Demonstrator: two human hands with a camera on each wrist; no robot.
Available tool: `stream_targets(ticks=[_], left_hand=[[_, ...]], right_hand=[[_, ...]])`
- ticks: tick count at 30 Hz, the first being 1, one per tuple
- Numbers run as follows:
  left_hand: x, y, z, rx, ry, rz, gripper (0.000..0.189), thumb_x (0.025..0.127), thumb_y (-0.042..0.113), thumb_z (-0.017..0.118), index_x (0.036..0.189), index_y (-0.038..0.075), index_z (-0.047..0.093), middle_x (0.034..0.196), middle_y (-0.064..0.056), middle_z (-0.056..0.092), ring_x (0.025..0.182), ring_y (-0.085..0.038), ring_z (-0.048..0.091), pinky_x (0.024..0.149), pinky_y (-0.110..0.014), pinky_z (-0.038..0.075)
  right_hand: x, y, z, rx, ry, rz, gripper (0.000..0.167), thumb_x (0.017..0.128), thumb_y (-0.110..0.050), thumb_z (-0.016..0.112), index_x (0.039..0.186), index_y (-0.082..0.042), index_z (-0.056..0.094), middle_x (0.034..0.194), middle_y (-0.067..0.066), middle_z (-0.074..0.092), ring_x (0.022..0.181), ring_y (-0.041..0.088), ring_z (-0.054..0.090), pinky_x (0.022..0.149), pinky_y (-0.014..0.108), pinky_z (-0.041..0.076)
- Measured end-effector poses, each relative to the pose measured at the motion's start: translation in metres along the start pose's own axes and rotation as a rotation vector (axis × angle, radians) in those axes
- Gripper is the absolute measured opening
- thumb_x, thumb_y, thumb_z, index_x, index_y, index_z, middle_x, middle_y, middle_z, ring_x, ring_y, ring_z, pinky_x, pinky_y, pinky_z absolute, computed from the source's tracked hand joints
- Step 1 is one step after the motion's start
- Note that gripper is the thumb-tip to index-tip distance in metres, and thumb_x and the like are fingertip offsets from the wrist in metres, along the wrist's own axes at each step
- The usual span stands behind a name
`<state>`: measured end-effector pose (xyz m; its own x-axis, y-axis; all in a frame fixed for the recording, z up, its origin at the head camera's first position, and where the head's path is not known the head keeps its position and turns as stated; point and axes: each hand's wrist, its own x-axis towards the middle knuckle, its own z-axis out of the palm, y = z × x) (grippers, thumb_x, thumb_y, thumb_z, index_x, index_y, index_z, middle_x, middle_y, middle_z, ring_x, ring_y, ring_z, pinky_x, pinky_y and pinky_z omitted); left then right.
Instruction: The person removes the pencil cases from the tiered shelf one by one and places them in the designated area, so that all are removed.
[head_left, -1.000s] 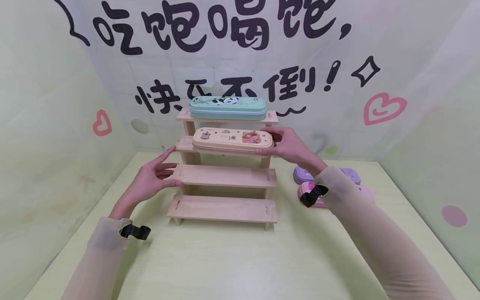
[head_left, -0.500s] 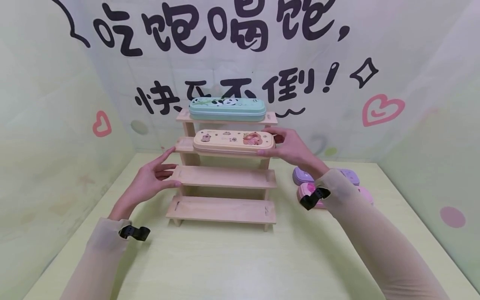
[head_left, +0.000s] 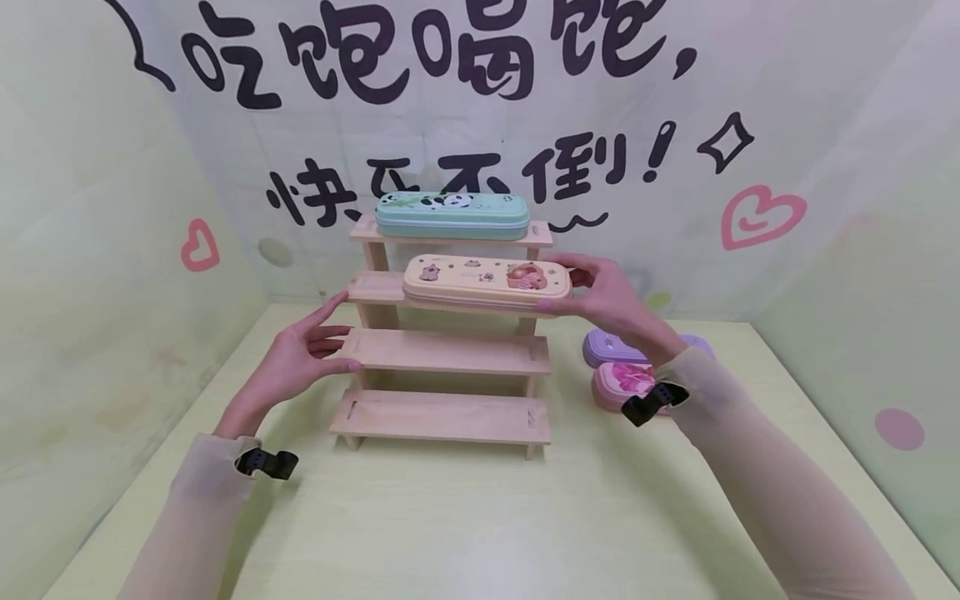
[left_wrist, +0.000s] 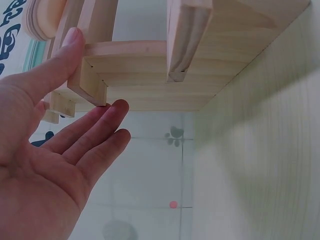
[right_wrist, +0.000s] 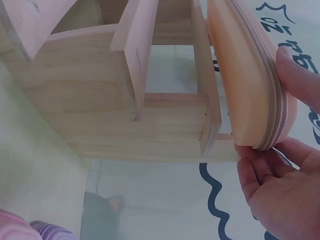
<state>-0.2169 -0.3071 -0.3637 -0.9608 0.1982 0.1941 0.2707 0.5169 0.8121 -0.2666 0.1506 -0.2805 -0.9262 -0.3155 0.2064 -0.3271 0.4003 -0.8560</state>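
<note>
- The right grip (head_left: 607, 292) is clamped on the right end of the peach case (head_left: 487, 282), thumb against the front side, fingers round behind.
- The peach case lies above the second board (head_left: 375, 287) from the top of the wooden rack, its right end jutting past the board.
- Only the right wrist view shows the wedge of space between the case's near end and the board, and the ribbed zip round its smooth, rounded side; whether the far end touches wood I cannot tell.
- The head view shows the lid, printed with small figures.
- The left grip (head_left: 292, 358) has its digits spread apart: thumb on the left end of the third board (head_left: 450, 350), index fingertip at the second.
- The left wrist view adds the palm, the other fingers nearly straight, and the undersides of the pale, grained boards.
- A glossy mint panda case (head_left: 453, 218) sits on the top board (head_left: 540, 233).
- Right of the rack, on the pale bench (head_left: 450, 517), lie a purple case (head_left: 607, 348) and, nearer, a pink case (head_left: 617, 385), both partly hidden by the right arm.
- Behind hangs a creased sheet (head_left: 645, 208) with bold black characters.
</note>
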Motion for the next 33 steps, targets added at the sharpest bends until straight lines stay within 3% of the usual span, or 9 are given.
stream_targets(ticks=[9, 24, 33], left_hand=[[-0.001, -0.001, 0.001, 0.016, 0.003, 0.022, 0.107, 0.084, 0.019, 0.092, 0.167, 0.043, 0.028, 0.143, -0.026, 0.061, 0.127, -0.042, 0.064, 0.1, -0.04, 0.056], [0.0, 0.001, 0.001, 0.032, 0.007, 0.033, 0.108, 0.083, 0.02, 0.093, 0.167, 0.042, 0.028, 0.142, -0.026, 0.061, 0.127, -0.042, 0.064, 0.101, -0.049, 0.054], [0.0, 0.0, 0.001, 0.03, 0.006, 0.026, 0.109, 0.083, 0.019, 0.093, 0.167, 0.042, 0.028, 0.142, -0.026, 0.062, 0.127, -0.041, 0.064, 0.101, -0.048, 0.054]], right_hand=[[-0.02, 0.008, -0.02, 0.001, -0.006, -0.023, 0.069, 0.086, -0.021, 0.091, 0.147, -0.01, 0.061, 0.13, 0.01, 0.067, 0.113, 0.025, 0.058, 0.089, 0.03, 0.051], [-0.069, 0.019, -0.039, -0.03, 0.042, -0.122, 0.065, 0.085, -0.009, 0.09, 0.144, -0.008, 0.063, 0.13, 0.009, 0.064, 0.111, 0.024, 0.059, 0.088, 0.021, 0.051], [-0.101, 0.036, -0.044, 0.014, 0.033, -0.116, 0.065, 0.086, -0.003, 0.087, 0.145, -0.004, 0.061, 0.129, 0.01, 0.062, 0.107, 0.022, 0.061, 0.084, 0.019, 0.057]])
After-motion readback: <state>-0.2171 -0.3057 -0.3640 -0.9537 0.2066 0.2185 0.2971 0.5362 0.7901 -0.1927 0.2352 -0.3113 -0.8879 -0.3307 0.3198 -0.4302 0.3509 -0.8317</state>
